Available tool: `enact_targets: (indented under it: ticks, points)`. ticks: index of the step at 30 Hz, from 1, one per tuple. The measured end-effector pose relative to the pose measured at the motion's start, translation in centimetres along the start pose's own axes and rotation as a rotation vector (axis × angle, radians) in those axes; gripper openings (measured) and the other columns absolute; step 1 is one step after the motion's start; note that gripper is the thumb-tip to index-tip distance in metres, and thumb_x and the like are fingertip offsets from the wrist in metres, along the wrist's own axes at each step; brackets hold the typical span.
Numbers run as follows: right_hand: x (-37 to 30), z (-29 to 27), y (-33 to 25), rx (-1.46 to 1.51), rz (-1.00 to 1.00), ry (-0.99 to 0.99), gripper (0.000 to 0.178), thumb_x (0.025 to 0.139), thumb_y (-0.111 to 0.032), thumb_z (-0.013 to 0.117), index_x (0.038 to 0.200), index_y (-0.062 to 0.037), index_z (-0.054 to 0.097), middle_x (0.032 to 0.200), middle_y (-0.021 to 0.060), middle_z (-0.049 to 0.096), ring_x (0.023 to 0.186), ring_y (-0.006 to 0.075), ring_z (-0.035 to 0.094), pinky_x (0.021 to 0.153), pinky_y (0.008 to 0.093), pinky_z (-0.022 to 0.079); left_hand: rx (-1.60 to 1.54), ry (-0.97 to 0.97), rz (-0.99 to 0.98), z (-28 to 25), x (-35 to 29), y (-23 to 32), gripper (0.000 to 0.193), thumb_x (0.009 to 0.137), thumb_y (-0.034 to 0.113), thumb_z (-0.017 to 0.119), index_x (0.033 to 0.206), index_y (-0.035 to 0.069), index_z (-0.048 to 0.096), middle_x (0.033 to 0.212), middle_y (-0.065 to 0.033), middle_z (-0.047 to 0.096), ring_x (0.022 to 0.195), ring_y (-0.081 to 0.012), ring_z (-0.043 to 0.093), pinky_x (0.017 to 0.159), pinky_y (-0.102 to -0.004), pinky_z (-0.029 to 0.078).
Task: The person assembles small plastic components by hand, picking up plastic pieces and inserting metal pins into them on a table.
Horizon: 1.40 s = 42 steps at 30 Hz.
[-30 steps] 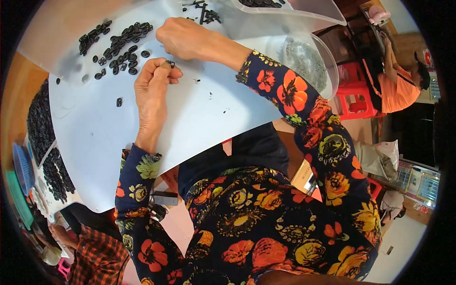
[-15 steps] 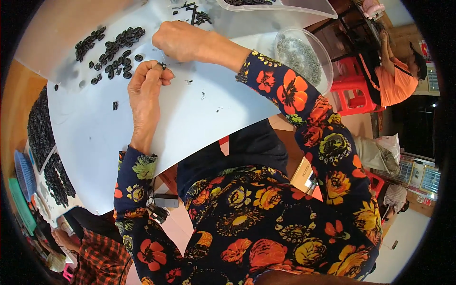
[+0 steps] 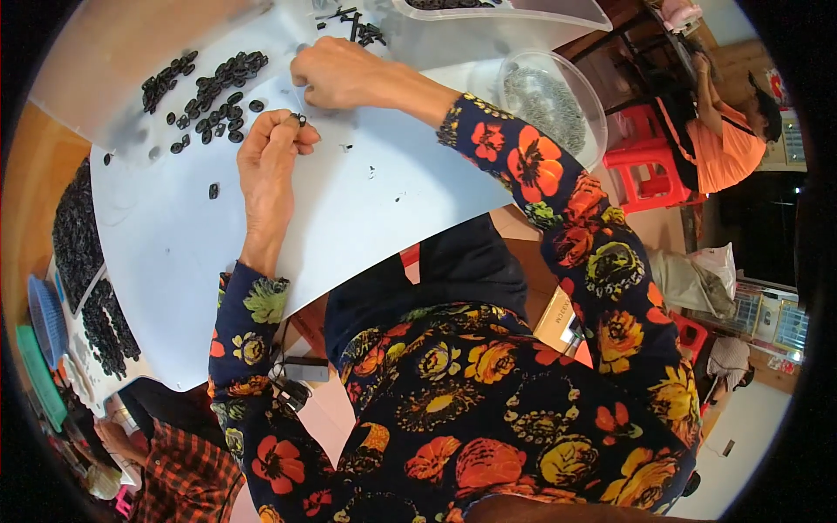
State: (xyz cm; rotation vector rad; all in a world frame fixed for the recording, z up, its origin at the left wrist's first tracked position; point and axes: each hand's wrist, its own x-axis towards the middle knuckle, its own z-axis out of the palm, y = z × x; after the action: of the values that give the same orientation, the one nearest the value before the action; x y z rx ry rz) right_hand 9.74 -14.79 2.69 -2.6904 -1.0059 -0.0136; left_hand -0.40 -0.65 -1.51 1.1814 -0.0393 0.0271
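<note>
My left hand [image 3: 268, 161] is over the white table [image 3: 183, 279], thumb and fingers pinched on a small black plastic part [image 3: 300, 119]. Just above and to the right of it, my right hand [image 3: 338, 73] is curled closed with its back toward me; whatever its fingertips hold is hidden. To the left of both hands lies a loose spread of black oval parts [image 3: 228, 77]. One black part [image 3: 214, 191] lies apart, left of my left wrist. A few tiny dark bits [image 3: 346, 147] are scattered to the right of my left hand.
A clear round tub [image 3: 602, 131] of small metal pieces stands by my right forearm. Beyond are a clear bin [image 3: 523, 16] and some black sticks [image 3: 356, 28]. At far left are heaps of black parts [image 3: 77, 227]. Other people sit at left and right, near red stools [image 3: 641, 166].
My right hand has shifted slightly to the right, away from the left fingertips. The left hand keeps its pinch on the black part and has barely moved.
</note>
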Motion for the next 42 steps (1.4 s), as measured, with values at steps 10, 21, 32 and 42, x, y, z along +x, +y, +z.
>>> enact_targets:
  ticks: [10, 21, 32, 42]
  points:
    - [-4.9, -0.4, 1.1, 0.947, 0.115, 0.119, 0.016, 0.078, -0.012, 0.063, 0.088, 0.0001, 0.066, 0.073, 0.001, 0.062, 0.071, 0.0069, 0.057, 0.067, 0.0241, 0.048, 0.069, -0.01, 0.011, 0.1, -0.3, 0.3, 0.012, 0.088, 0.01, 0.052, 0.09, 0.0, 0.058, 0.075, -0.0039, 0.06, 0.071, -0.0101, 0.055, 0.069, -0.0248, 0.043]
    - [-6.2, 1.3, -0.1, 1.219, -0.022, 0.203, 0.02, 0.083, -0.003, 0.064, 0.103, -0.0043, 0.063, 0.089, 0.0002, 0.066, 0.085, 0.0069, 0.062, 0.081, 0.0227, 0.05, 0.124, -0.04, 0.003, 0.7, -0.4, 0.4, 0.01, 0.088, 0.008, 0.053, 0.09, 0.001, 0.059, 0.073, -0.002, 0.059, 0.069, -0.009, 0.055, 0.067, -0.0243, 0.044]
    - [-6.3, 2.1, -0.5, 1.264, 0.015, 0.262, 0.019, 0.084, -0.006, 0.065, 0.103, -0.0053, 0.063, 0.087, -0.0005, 0.065, 0.083, 0.0064, 0.061, 0.079, 0.0217, 0.049, 0.099, -0.046, 0.02, 0.7, -0.6, 0.4, 0.009, 0.088, 0.007, 0.053, 0.09, 0.001, 0.059, 0.075, -0.0013, 0.059, 0.069, -0.0094, 0.057, 0.067, -0.0243, 0.044]
    - [-6.4, 2.3, -0.7, 1.236, -0.02, 0.263, 0.02, 0.084, -0.007, 0.064, 0.104, -0.0052, 0.064, 0.086, -0.0006, 0.065, 0.081, 0.0051, 0.06, 0.077, 0.0208, 0.049, 0.138, -0.024, 0.029, 1.1, -0.8, 0.5, 0.009, 0.09, 0.007, 0.053, 0.092, 0.001, 0.059, 0.079, -0.001, 0.06, 0.071, -0.0097, 0.058, 0.068, -0.024, 0.044]
